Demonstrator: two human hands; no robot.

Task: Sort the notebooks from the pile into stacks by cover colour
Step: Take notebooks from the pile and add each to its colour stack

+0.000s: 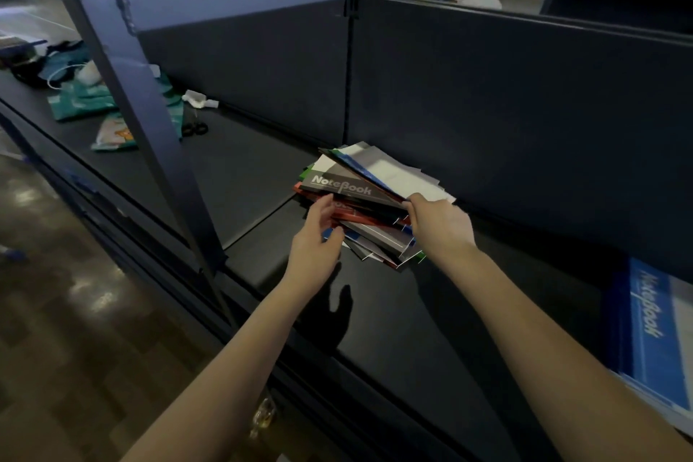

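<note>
blue notebook (652, 330): flat on shelf (423, 330) at your near right, well apart from pile (345, 187)
left hand (314, 248): your fingers curl round pile's left edge
right hand (438, 225): you pinch the top notebooks' right edge, tilting them up
pile: fanned; grey, red, blue, green covers; mid-shelf near back panel
teal packets (80, 101): far left

Pile of notebooks (369, 221): mixed covers in grey, red, blue and green, with white backs. Uppermost grey cover (337, 186) has white "NoteBook" lettering. Lone blue notebook (648, 330) far right, white lettering. Shelf (393, 311) black, frame (240, 0) dark blue-grey. Packets (80, 101) teal. Floor (75, 311) brown, herringbone wood.
</note>
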